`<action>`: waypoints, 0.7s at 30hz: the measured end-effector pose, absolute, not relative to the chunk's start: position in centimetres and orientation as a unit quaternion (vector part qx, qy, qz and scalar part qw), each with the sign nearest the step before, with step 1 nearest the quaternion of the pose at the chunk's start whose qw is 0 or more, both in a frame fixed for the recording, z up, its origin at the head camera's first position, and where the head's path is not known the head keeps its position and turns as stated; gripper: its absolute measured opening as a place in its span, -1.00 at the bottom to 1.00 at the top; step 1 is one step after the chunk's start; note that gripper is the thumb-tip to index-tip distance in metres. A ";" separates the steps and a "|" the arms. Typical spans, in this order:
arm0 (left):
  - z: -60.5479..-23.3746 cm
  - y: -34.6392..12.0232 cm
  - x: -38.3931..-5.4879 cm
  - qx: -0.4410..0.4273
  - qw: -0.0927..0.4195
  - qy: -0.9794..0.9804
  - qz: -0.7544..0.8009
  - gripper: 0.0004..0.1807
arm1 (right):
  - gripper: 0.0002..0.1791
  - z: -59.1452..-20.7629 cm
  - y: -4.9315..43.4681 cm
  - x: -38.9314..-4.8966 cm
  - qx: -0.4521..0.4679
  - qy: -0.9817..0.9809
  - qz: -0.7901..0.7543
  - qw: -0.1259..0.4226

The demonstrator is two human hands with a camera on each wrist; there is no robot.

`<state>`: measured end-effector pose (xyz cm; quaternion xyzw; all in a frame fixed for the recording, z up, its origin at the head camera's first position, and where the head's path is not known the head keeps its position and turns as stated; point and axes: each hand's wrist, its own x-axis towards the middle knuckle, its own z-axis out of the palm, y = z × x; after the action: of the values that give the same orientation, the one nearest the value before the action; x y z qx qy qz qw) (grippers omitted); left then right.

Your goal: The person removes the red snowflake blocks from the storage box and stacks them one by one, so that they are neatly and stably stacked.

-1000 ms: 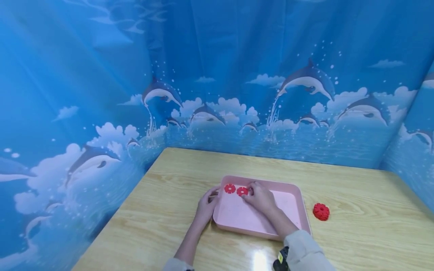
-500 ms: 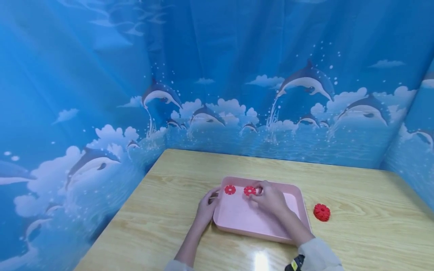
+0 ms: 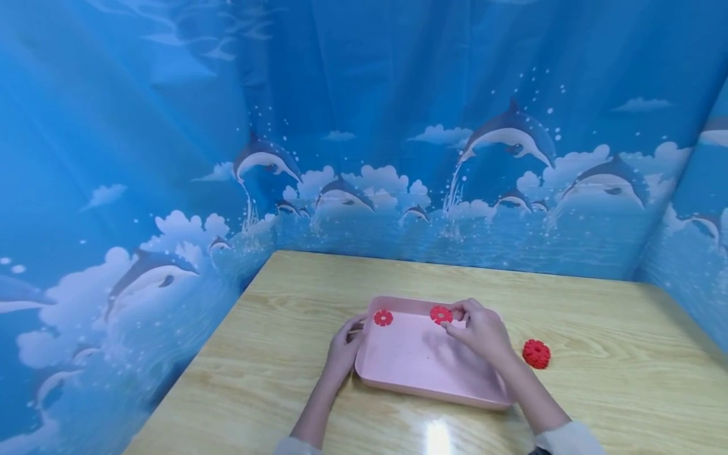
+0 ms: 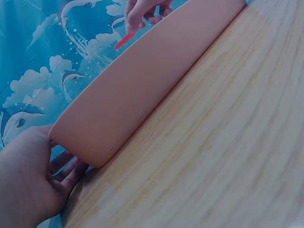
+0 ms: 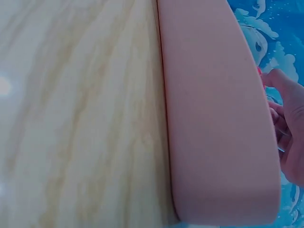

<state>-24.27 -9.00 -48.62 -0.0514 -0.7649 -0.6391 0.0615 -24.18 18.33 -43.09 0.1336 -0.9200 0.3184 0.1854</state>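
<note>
A pink tray (image 3: pixel 409 354) lies on the table. At its left end my left hand (image 3: pixel 344 347) grips the wall; the left wrist view shows the thumb side at the rim and fingers along the outside. My right hand (image 3: pixel 480 328) pinches a red interlocking disc (image 3: pixel 440 315), notched round its edge with a hole in the centre, between thumb and fingertips. In the left wrist view that disc (image 4: pixel 124 41) shows tilted, edge-on, above the tray's rim. Another red disc (image 3: pixel 383 318) lies flat in the tray's far left corner. In the right wrist view the tray wall covers most of the held disc.
To the right of the tray, a small stack of red discs (image 3: pixel 536 354) sits on the wooden table (image 3: pixel 614 366). A blue dolphin-print curtain (image 3: pixel 364 126) hangs behind the table and along both sides.
My right hand has moved right along the tray's far side with the red disc, away from the disc in the corner, and lifted it somewhat. My left hand stays at the tray's left end.
</note>
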 end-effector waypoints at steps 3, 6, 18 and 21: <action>-48.4 -9.0 -24.2 -0.050 0.059 -0.764 -0.640 -0.62 | -0.64 -42.8 18.8 -23.6 0.118 -0.929 0.306 0.172; -47.5 -8.9 -23.6 -0.052 0.057 -0.761 -0.644 -0.63 | -0.63 -42.6 19.2 -22.9 0.110 -0.932 0.306 0.160; -46.9 -8.8 -23.2 -0.053 0.058 -0.760 -0.645 -0.64 | -0.63 -41.5 21.2 -20.9 0.098 -0.934 0.287 0.190; -48.2 -9.1 -24.0 -0.055 0.060 -0.761 -0.644 -0.63 | -0.63 -41.3 22.0 -20.6 0.095 -0.934 0.283 0.199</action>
<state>-24.00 -9.08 -48.15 -0.0546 -0.7611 -0.6436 0.0595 -20.59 21.99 -41.35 0.0949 -0.9335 0.2829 0.1988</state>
